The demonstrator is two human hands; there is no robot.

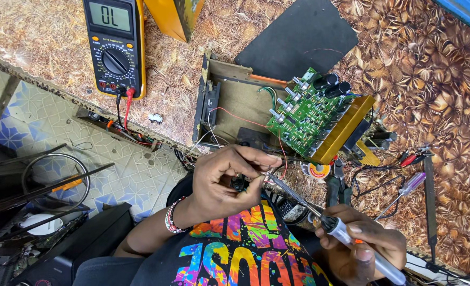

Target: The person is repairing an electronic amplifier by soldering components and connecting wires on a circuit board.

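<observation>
Black, a small component [238,182] sits pinched between the curled fingers of the left hand [222,182]. The right hand [359,246] grasps a soldering iron [320,214], tip at that component. Beyond lie a green circuit board [304,114] and a multimeter [114,45].
</observation>
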